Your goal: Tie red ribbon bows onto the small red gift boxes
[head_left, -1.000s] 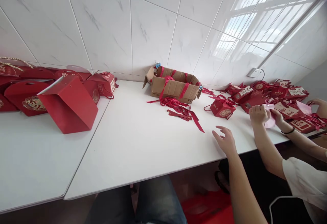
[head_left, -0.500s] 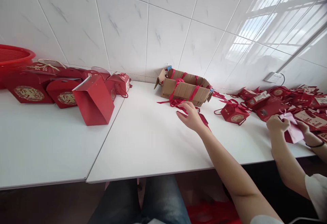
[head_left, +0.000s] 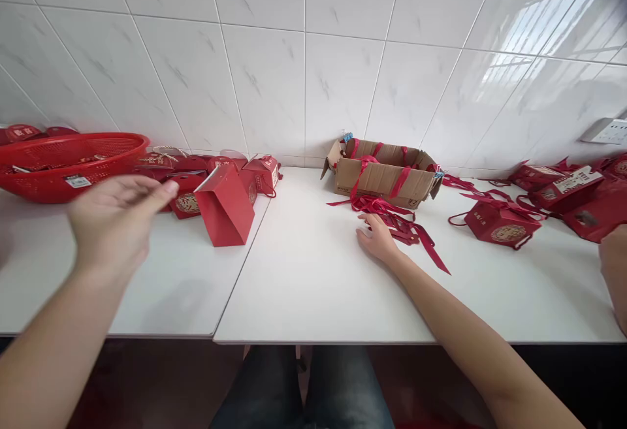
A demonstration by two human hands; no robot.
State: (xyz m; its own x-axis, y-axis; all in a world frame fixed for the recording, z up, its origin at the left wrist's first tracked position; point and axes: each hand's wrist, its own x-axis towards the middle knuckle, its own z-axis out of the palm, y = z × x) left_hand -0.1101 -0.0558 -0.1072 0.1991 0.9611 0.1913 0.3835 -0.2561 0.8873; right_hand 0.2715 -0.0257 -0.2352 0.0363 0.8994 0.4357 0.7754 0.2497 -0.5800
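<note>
My right hand (head_left: 377, 239) rests on the white table (head_left: 313, 285), fingers on the near end of a pile of red ribbons (head_left: 392, 217) that spills from a cardboard box (head_left: 382, 171); whether it grips a ribbon I cannot tell. My left hand (head_left: 115, 220) hangs in the air above the left table, fingers loosely bent and apart, holding nothing. It is in front of a red basket (head_left: 68, 164) and near a tilted red gift box (head_left: 225, 207).
More red gift boxes (head_left: 176, 174) line the wall on the left. A small red box with a handle (head_left: 497, 223) and others (head_left: 563, 184) lie on the right. Another person's arm (head_left: 614, 272) shows at the right edge. A wall socket (head_left: 605, 132) sits above.
The view has swung left. My right hand has settled onto the ribbons by the cardboard box. My left hand has come up into view on the left.
</note>
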